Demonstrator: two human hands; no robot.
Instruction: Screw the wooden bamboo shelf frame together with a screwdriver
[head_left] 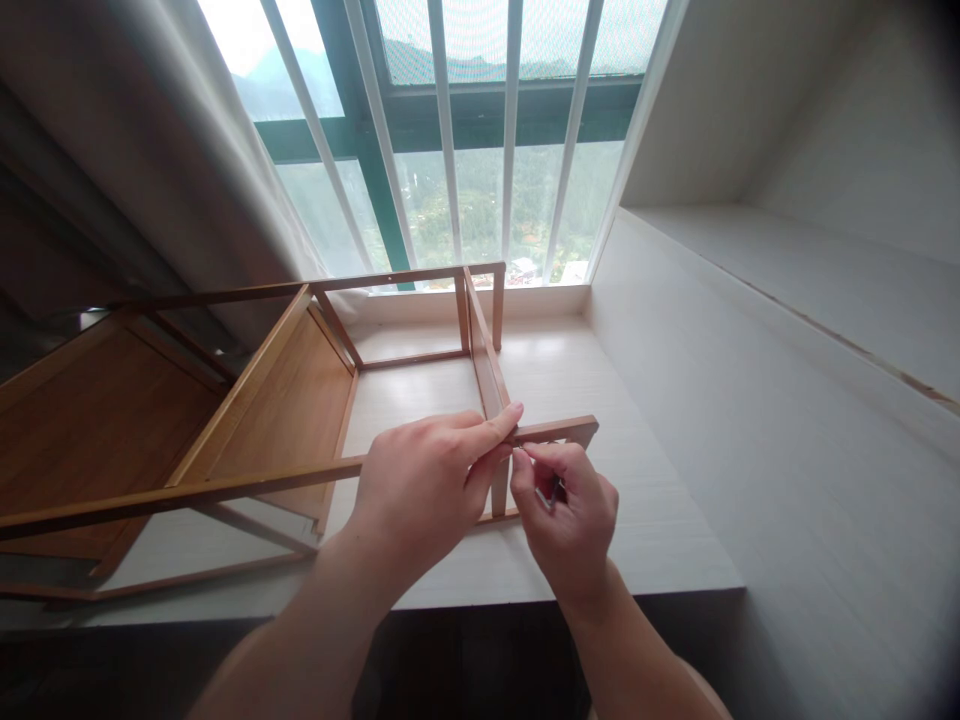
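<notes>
A brown wooden shelf frame (247, 480) lies on its side on a pale surface, with solid panels toward the left. My left hand (427, 480) is closed around its near rail, close to where a crosspiece (487, 365) joins it. The index finger and thumb press at that joint. Just right of them, my right hand (566, 500) is closed in a pinch against the rail's underside. A thin grey metal hex key (553, 493) shows among its curled fingers. Its tip and whatever it meets at the joint are mostly hidden by the fingertips.
Behind the frame is a barred window (480, 130) with green framing. A grey curtain (165, 130) hangs at the left, touching the frame's far side. A white panel wall (712, 370) with a shelf recess rises on the right. The pale ledge (637, 540) ends at a near edge above darkness.
</notes>
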